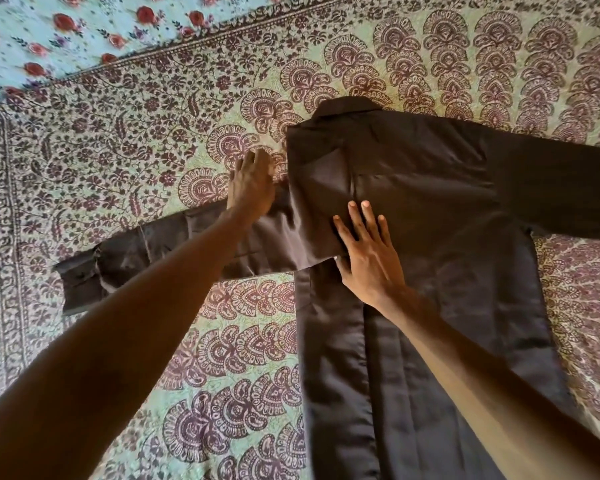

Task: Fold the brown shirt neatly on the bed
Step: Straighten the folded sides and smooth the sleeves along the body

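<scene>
With the brown shirt point(430, 202) flat on the bed point(153, 150), we press our open right hand point(368, 258) on the fold while the open, empty left hand point(252, 188) should sweep the sleeve point(146, 258) inward smoothly.

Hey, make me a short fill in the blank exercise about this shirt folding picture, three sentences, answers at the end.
1. The brown shirt lies on a patterned bedspread with its collar pointing ____ from the person.
2. The right hand presses flat on the shirt with its fingers ____.
3. The left hand rests at the base of the shirt's ____, which stretches out to the left.

Answers: away; spread; sleeve
</scene>
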